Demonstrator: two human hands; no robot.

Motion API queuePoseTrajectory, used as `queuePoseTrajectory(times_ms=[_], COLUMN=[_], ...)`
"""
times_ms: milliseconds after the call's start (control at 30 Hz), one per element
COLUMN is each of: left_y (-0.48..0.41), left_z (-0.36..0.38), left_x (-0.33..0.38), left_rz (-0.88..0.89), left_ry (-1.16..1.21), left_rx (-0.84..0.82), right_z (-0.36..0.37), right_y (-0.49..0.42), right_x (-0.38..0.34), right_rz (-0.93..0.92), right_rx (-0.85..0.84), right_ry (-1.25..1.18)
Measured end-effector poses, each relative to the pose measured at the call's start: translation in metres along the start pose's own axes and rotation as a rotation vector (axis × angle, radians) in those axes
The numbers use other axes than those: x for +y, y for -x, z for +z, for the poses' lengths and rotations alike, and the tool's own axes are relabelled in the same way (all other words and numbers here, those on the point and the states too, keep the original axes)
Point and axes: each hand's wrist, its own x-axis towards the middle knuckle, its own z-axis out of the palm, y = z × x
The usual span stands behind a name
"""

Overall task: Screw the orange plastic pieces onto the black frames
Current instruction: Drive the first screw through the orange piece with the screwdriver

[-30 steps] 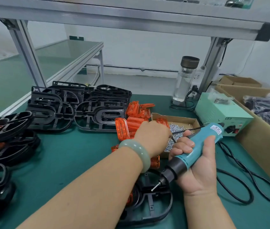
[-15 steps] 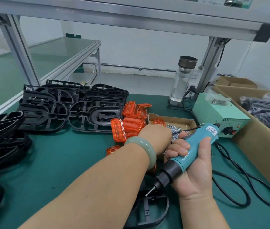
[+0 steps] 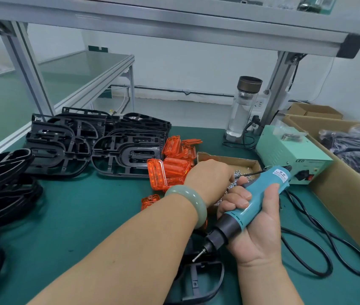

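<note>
My right hand [image 3: 255, 230] grips a teal electric screwdriver [image 3: 249, 205], its bit pointing down-left over a black frame [image 3: 198, 280] at the near edge. My left hand [image 3: 207, 178], with a green bangle on the wrist, reaches into the small cardboard box of screws [image 3: 240, 166]; its fingertips are hidden, so I cannot tell whether they hold a screw. A pile of orange plastic pieces [image 3: 170, 166] lies just left of that box. Stacked black frames [image 3: 99, 142] sit behind them.
More black frames [image 3: 0, 186] with orange parts lie at the left edge. A green power supply box [image 3: 293, 153] and a glass bottle [image 3: 244, 106] stand at the back right. A large cardboard box [image 3: 348, 190] lines the right side. Black cable [image 3: 320, 245] loops on the mat.
The view has shifted a little. My left hand stays at the screw box and my right hand keeps the screwdriver in the same pose.
</note>
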Motion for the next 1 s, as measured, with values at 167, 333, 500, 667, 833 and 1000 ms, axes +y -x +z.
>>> queuePoseTrajectory(times_ms=[167,333,500,667,833,1000], left_y=[-0.001,-0.002,0.0,0.01,0.042,0.09], left_z=[0.001,0.002,0.001,-0.007,-0.021,-0.041], left_x=[0.001,0.0,-0.002,-0.008,-0.015,-0.041], left_rz=[-0.061,-0.112,-0.22,-0.37,-0.448,-0.532], left_ry=[0.101,0.259,0.624,1.096,1.349,1.518], left_rx=[0.012,0.036,0.129,0.216,0.2,0.268], right_z=[0.0,0.0,-0.001,-0.001,0.0,0.002], right_y=[0.0,0.0,-0.001,-0.001,-0.001,-0.001], right_x=[0.0,0.001,0.0,0.001,0.002,0.003], right_rz=[-0.005,-0.003,-0.014,-0.033,-0.041,-0.119], right_rx=[0.01,0.025,0.039,0.048,0.045,0.073], right_ry=[0.01,0.013,0.016,0.022,0.031,0.084])
